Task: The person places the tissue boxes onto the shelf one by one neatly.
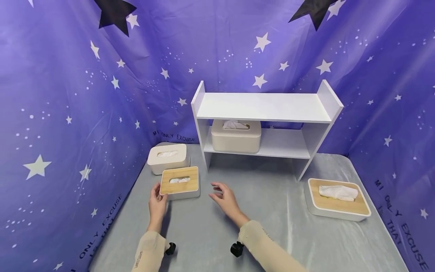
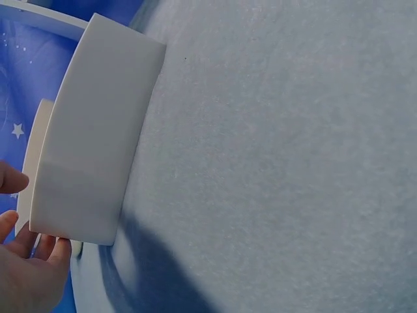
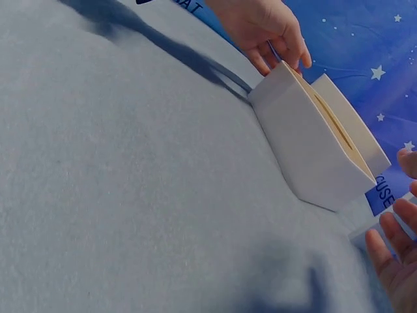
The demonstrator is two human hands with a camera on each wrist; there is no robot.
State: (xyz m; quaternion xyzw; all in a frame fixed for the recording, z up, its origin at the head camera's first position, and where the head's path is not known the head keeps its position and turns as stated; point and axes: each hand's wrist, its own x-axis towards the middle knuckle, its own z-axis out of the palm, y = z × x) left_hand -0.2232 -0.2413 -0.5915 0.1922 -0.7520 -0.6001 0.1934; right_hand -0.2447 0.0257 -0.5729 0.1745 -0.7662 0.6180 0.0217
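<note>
A tissue box with a bamboo lid (image 1: 180, 189) stands on the grey table at the left, white tissue showing in its oval slot. My left hand (image 1: 158, 203) is at its left end, fingertips against the side wall and thumb near the front corner. In the left wrist view, the fingers (image 2: 60, 251) touch the box's end (image 2: 98, 130) while the thumb stays apart. My right hand (image 1: 225, 198) hovers off the box's right end, fingers loosely bent with nothing between them. A cream tissue box (image 1: 168, 160) stands right behind the bamboo-lidded one.
A white two-tier shelf (image 1: 261, 105) stands at the back, with a larger cream tissue box (image 1: 236, 139) on its lower board. Another bamboo-lidded tissue box (image 1: 340, 206) lies at the right of the table (image 1: 265, 189). Purple star-patterned curtain (image 1: 217, 45) surrounds the table.
</note>
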